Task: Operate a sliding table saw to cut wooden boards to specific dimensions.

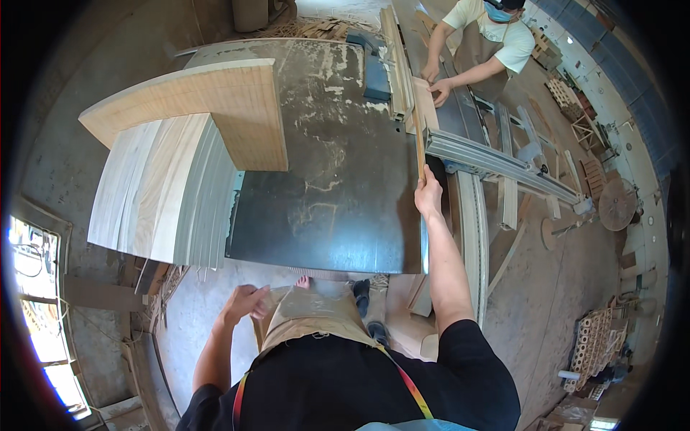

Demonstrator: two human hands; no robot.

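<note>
My right hand [429, 192] is closed on the near end of a thin wood strip [421, 147] at the right edge of a dark metal saw table [323, 223]. The strip runs away from me along the fence [397, 79]. Low at my left side, my left hand [246, 303] has its fingers curled beside my tan apron [309, 312]. What those fingers hold, if anything, I cannot make out. Across the machine, a co-worker's hands [440, 87] rest on a pale wood piece [425, 104] near the strip's far end.
A stack of pale boards [162, 190] stands at the table's left, with a wide wood panel [201, 108] behind it. A metal sliding rail [503, 164] extends to the right. Wood scraps [316, 29] lie beyond the table. A masked co-worker [496, 36] stands at the far right.
</note>
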